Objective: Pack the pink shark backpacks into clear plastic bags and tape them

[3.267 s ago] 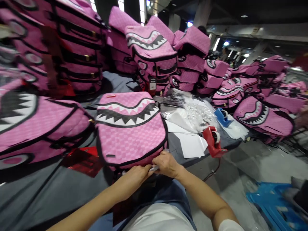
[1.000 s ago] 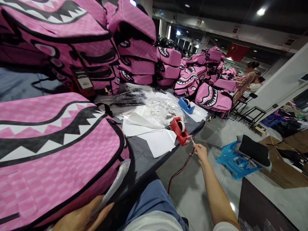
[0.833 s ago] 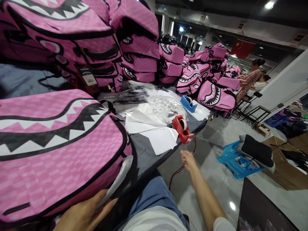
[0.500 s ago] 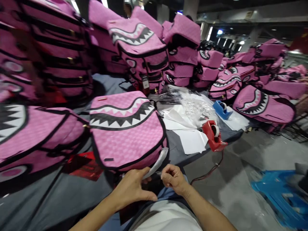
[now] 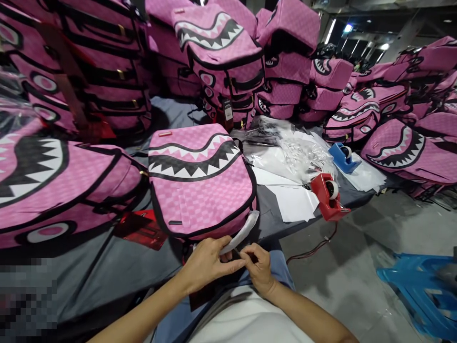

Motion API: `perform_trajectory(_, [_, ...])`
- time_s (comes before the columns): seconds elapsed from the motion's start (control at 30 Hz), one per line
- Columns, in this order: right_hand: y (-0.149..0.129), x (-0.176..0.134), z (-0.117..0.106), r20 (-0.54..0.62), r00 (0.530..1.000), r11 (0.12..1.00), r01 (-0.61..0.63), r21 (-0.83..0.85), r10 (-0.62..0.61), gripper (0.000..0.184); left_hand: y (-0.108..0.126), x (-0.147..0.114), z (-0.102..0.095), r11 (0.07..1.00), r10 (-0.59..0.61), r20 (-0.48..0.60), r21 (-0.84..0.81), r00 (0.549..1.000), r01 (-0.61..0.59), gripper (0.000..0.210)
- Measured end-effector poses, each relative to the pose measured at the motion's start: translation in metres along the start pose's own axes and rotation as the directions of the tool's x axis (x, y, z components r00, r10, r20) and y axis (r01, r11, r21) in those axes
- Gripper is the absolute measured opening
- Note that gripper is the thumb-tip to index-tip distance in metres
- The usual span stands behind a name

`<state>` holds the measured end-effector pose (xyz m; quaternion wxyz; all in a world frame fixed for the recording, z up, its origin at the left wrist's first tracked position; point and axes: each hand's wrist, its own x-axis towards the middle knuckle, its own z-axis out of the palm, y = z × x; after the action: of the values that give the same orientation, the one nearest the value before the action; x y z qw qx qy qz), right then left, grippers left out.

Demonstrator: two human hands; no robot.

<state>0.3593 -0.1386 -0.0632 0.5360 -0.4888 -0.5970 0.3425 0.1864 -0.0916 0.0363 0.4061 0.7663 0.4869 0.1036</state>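
While the pink checkered fabric backpack with black piping is lying at the centre of the frame, its front is showing a wavy black-and-white shark-teeth band, a small red label near the top and a small dark label at lower left. A narrow curved white strip is running from the bag's lower right corner down-left to the left hand, whose index and curled fingers are gripping its lower end while the thumb is sticking out rightward, well spread. The backpack's bottom edge is sitting just above those fingers. The right hand is holding thumb and fingers drawn together, just beside the left thumb tip and below the strip; can't tell if anything thin is between them.
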Motion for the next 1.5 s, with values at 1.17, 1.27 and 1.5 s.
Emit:
perform_trajectory(1.17, [-0.019,0.009,-0.008,0.607,0.663,0.425,-0.748,0.510,0.439,0.051,-0.008,0.004,-0.008,1.000,0.019,0.104,-0.026,0.994,-0.017,0.040])
perform_trajectory(1.27, [-0.019,0.009,-0.005,0.598,0.668,0.404,-0.744,0.532,0.443,0.051,-0.008,0.003,-0.009,0.999,0.025,0.120,-0.050,0.992,-0.019,0.038])
perform_trajectory(1.5, [-0.014,0.011,-0.002,0.572,0.681,0.370,-0.731,0.574,0.457,0.053,-0.008,0.003,-0.011,0.997,0.063,0.101,-0.047,0.993,-0.059,0.045])
